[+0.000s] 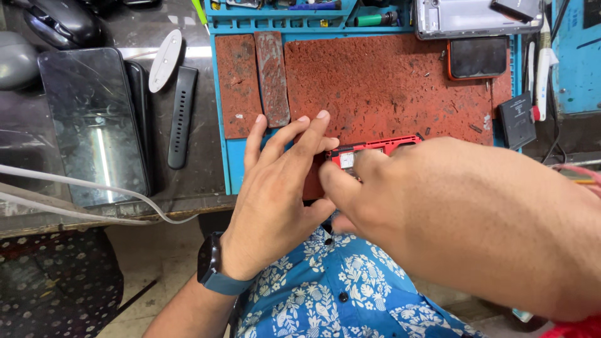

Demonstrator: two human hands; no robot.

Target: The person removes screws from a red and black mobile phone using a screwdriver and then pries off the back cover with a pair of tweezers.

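- Your left hand (pixel 275 188) lies flat with its fingers spread wide, pressing on the near edge of the red phone frame (pixel 375 147); it grips nothing
- Your right hand (pixel 400 200) comes in from the right, with thumb and finger pinched close together right at the frame's left end; you can't tell if a small part sits between them, because the hand hides it
- The red frame lies on the worn red-brown mat (pixel 382 87), at its near edge, close to your body
- The frame is so near the table edge that a hard push could slide it off into your lap
- Tiny screws (pixel 476 128) lie loose on the mat; a bump from your arm could scatter them
- A dark phone (pixel 477 57) and a black battery (pixel 516 119) sit just past your right arm, so a wide swing could knock them
- The white cable (pixel 81 200) and the big cracked phone (pixel 94 125) are well off to the left
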